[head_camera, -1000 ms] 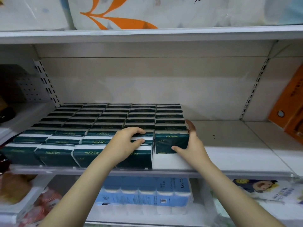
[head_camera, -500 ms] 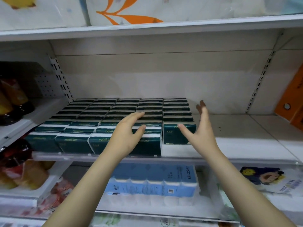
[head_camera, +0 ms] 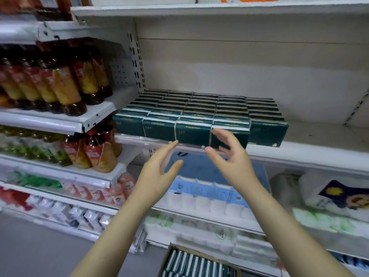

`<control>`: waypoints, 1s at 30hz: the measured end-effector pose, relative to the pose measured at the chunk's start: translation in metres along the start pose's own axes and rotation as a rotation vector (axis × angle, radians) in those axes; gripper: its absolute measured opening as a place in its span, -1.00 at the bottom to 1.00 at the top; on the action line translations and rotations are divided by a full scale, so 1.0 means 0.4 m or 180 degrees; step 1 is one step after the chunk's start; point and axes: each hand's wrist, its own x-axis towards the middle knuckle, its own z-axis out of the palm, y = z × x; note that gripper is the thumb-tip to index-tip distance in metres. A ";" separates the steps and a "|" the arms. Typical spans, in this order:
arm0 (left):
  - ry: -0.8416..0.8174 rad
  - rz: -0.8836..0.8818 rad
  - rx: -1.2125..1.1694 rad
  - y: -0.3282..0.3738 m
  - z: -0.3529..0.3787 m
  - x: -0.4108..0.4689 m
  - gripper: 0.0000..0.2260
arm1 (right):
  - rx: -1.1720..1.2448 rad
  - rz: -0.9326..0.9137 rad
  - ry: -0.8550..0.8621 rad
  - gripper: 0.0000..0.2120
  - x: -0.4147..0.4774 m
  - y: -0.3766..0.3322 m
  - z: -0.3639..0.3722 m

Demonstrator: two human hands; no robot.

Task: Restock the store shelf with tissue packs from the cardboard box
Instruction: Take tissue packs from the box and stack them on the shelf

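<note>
Far left, bottles (head_camera: 65, 86) with red labels are standing in rows on the side shelves. Moving right, the left hand (head_camera: 157, 172) is hovering just below the lip of the store shelf (head_camera: 311, 154), fingers straight and spread apart, gripping nothing. Above it, dark green tissue packs (head_camera: 191, 116) are sitting on that shelf in five columns, packed tight against the left upright, with the front row at the lip. Down at the bottom edge, the cardboard box (head_camera: 171, 254) is lying open, with more tissue packs standing on edge inside. The right hand (head_camera: 233, 156) is hanging in front of the front-row packs, fingers loosely bent and apart, holding nothing; can't tell if the tips are touching a pack. Behind both hands, blue-and-white packs (head_camera: 209, 188) are sitting one shelf down. Far right, a white bag (head_camera: 339, 194) with a cartoon print is lying on that lower shelf.
</note>
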 end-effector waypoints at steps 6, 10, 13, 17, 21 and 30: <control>0.0253 -0.0449 0.0024 -0.099 -0.034 -0.118 -0.56 | -0.0001 0.0093 -0.0684 -0.56 -0.053 0.018 0.119; 0.0427 -0.0874 -0.0031 -0.163 -0.028 -0.196 -0.56 | 0.0054 0.0255 -0.1156 -0.61 -0.098 0.082 0.197; 0.0499 -0.1201 -0.0048 -0.219 0.003 -0.249 -0.56 | 0.0106 0.0485 -0.1370 -0.62 -0.141 0.144 0.233; 0.0532 -0.1787 0.0035 -0.322 0.079 -0.345 -0.56 | 0.0041 0.0896 -0.1722 -0.62 -0.230 0.269 0.279; 0.0401 -0.2381 0.0155 -0.439 0.174 -0.451 -0.56 | -0.0082 0.1285 -0.1959 -0.62 -0.341 0.413 0.324; -0.0118 -0.3484 0.0089 -0.778 0.444 -0.706 -0.59 | -0.0569 0.1855 -0.2308 -0.56 -0.617 0.802 0.447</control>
